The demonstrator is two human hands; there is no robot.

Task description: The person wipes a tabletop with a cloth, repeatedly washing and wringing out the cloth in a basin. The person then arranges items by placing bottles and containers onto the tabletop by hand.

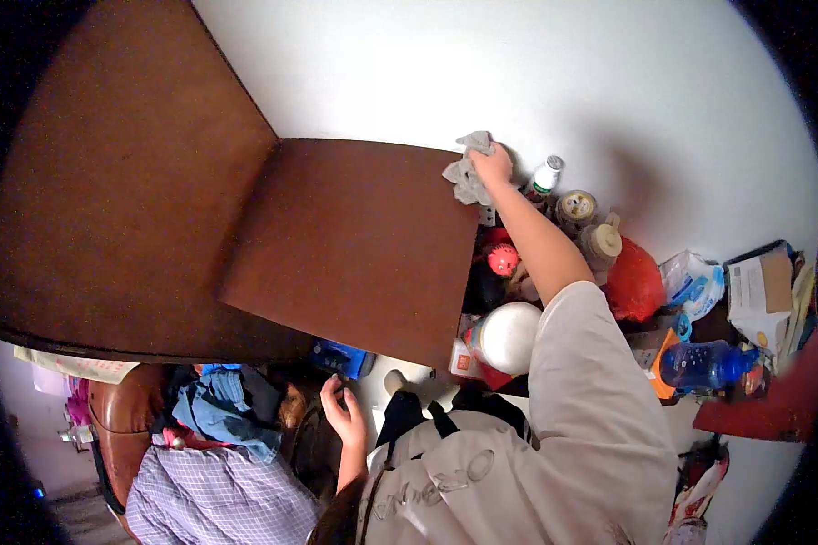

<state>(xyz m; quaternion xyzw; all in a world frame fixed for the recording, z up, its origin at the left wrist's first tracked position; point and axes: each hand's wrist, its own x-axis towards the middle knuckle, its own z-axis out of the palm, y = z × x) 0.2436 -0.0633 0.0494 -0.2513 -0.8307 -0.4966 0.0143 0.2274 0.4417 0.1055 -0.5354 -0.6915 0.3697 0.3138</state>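
Note:
My right hand [493, 165] reaches forward, its fingers wrapped round a crumpled grey cloth [469, 188]. The cloth lies at the far right corner of a brown board surface [354, 245], close to the white wall. Just right of that hand stands a white bottle [544, 176] with a green label. Below the board's near edge, my left hand [344, 418] hangs beside my body, loosely curled with its fingers apart and nothing in it. A blue box [341, 357] sits near it under the board.
A tall brown panel [127, 182] borders the board on the left. Right of it crowd jars [576, 207], a white round container [509, 337], a red bag [639, 280] and a blue water bottle [700, 365]. Clothes [227, 409] and a checked quilt [214, 495] lie on a brown leather seat [121, 409].

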